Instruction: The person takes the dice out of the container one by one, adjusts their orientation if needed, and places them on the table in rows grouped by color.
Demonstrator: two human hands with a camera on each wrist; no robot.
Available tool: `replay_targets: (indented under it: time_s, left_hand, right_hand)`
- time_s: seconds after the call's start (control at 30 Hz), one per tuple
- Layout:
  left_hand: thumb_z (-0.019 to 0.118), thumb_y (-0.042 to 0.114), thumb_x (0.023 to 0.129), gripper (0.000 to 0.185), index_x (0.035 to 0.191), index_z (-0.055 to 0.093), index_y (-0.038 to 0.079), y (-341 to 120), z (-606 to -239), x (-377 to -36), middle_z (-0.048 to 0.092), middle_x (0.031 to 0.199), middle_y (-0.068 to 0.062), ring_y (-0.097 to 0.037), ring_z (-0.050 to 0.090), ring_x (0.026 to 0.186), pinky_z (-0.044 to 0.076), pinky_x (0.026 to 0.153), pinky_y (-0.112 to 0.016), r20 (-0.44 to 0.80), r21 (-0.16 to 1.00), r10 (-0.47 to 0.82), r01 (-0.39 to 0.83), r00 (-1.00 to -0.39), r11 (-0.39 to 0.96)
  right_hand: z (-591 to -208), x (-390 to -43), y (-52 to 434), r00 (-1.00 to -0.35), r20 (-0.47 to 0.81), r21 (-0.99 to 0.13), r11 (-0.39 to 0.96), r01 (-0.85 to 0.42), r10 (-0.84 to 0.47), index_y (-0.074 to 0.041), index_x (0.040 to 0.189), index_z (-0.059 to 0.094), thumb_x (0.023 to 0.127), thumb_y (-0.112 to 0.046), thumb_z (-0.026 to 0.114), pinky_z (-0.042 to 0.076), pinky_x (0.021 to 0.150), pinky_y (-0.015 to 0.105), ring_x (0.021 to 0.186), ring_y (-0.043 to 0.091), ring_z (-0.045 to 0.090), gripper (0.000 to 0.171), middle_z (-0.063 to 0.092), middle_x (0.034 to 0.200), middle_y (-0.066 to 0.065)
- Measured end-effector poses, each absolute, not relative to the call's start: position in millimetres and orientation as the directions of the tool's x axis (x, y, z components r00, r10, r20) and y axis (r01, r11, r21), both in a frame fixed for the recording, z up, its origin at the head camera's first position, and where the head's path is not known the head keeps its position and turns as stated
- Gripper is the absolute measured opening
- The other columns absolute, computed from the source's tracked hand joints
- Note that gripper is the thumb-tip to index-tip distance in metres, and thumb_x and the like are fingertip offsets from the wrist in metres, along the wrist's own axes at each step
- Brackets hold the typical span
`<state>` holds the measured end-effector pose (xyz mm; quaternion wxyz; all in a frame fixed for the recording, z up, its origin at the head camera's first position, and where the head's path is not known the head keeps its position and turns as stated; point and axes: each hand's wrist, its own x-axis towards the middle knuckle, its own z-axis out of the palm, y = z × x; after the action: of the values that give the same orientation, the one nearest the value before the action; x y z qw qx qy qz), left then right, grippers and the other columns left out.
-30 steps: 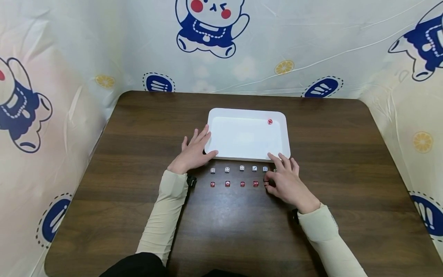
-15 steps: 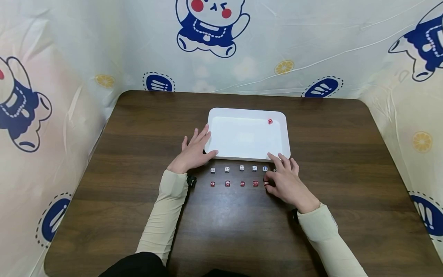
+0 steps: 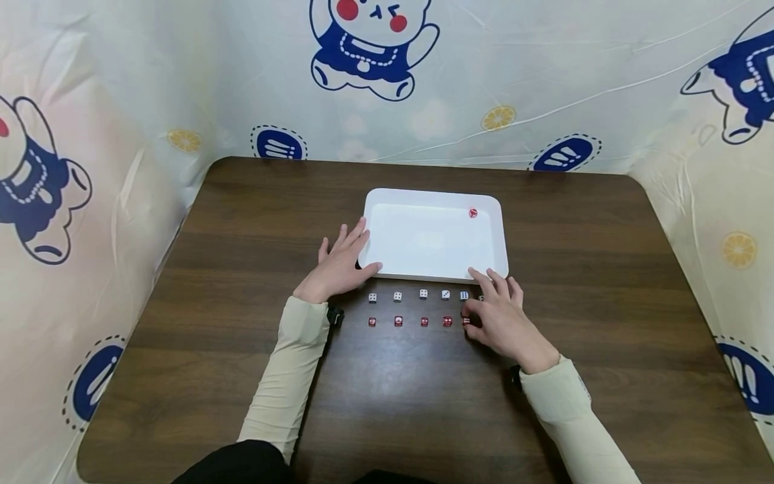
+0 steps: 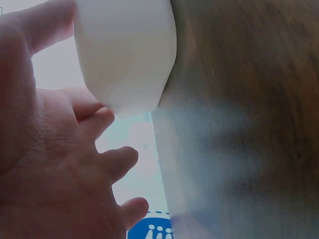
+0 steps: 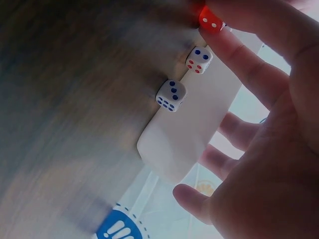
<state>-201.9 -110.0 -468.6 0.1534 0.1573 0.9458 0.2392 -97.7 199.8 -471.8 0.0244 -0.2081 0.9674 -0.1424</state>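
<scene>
A dark wooden table point(image 3: 242, 222) stands inside walls of pale cloth printed with cartoon bears and lemon slices. In the middle of the table lies a white tray point(image 3: 423, 269), and one red die point(image 3: 473, 213) sits in its far right corner.

In front of the tray there are two rows of dice: a row of white dice point(image 3: 423, 294) just beside the tray's near edge, and a row of red dice point(image 3: 411, 321) closer to the person.

The left hand point(image 3: 338, 263) lies flat, fingers straight and spread, and touches the left near corner of the tray. The right hand point(image 3: 498, 319) rests at the right end of the rows. Its thumb and forefinger pinch the last red die point(image 5: 211, 20) there, and its other fingers reach to the tray's near right corner.
</scene>
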Motion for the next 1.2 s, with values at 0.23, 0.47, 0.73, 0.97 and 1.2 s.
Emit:
replay_targets:
  time_s: [0.23,0.47,0.73,0.97,1.2]
  left_hand:
    - [0.051,0.051,0.094,0.079,0.155,0.018,0.014,-110.3,-467.6,-201.3,-0.004,0.164,0.006,-0.031,-0.004,0.152,-0.005,0.115,-0.063,-0.214,0.503,0.371,0.224,-0.904,0.835]
    - [0.050,0.052,0.094,0.079,0.155,0.018,0.014,-110.7,-468.5,-202.2,-0.005,0.164,0.008,-0.030,-0.004,0.152,-0.004,0.115,-0.063,-0.220,0.494,0.367,0.221,-0.904,0.841]
    - [0.050,0.053,0.094,0.079,0.155,0.020,0.013,-109.9,-467.8,-202.3,-0.004,0.164,0.007,-0.030,-0.004,0.152,-0.004,0.115,-0.063,-0.219,0.499,0.366,0.219,-0.904,0.838]
    - [0.050,0.053,0.094,0.079,0.155,0.019,0.013,-110.3,-468.3,-202.9,-0.005,0.164,0.007,-0.030,-0.004,0.152,-0.005,0.115,-0.063,-0.219,0.498,0.366,0.219,-0.904,0.839]
    - [0.050,0.053,0.095,0.079,0.155,0.019,0.013,-109.8,-468.3,-202.6,-0.005,0.164,0.007,-0.030,-0.005,0.152,-0.004,0.115,-0.063,-0.215,0.499,0.369,0.222,-0.904,0.837]
  right_hand:
    - [-470.7,-97.8,199.2,-0.912,-0.015,-0.288,0.875,-0.388,-0.410,-0.017,0.085,0.071,0.078,-0.019,0.077,0.013,0.105,0.071,0.138,0.046,0.024,0.010,0.033,0.151,0.020]
    - [-468.8,-97.7,199.1,-0.911,-0.026,-0.291,0.875,-0.386,-0.411,-0.017,0.086,0.070,0.078,-0.020,0.077,0.012,0.105,0.071,0.139,0.046,0.023,0.010,0.033,0.151,0.020]
    - [-459.7,-101.2,200.2,-0.915,-0.038,-0.316,0.873,-0.371,-0.403,-0.021,0.086,0.071,0.079,-0.025,0.077,0.010,0.105,0.071,0.140,0.047,0.019,0.010,0.031,0.152,0.018]
    - [-442.0,-112.5,205.4,-0.906,-0.042,-0.354,0.854,-0.381,-0.421,-0.019,0.088,0.071,0.080,-0.027,0.078,0.012,0.106,0.068,0.142,0.047,0.016,0.013,0.029,0.155,0.018]
    - [-419.3,-128.6,216.4,-0.904,-0.012,-0.334,0.854,-0.398,-0.426,-0.012,0.094,0.071,0.083,-0.022,0.074,0.016,0.106,0.066,0.143,0.048,0.015,0.015,0.026,0.156,0.019]
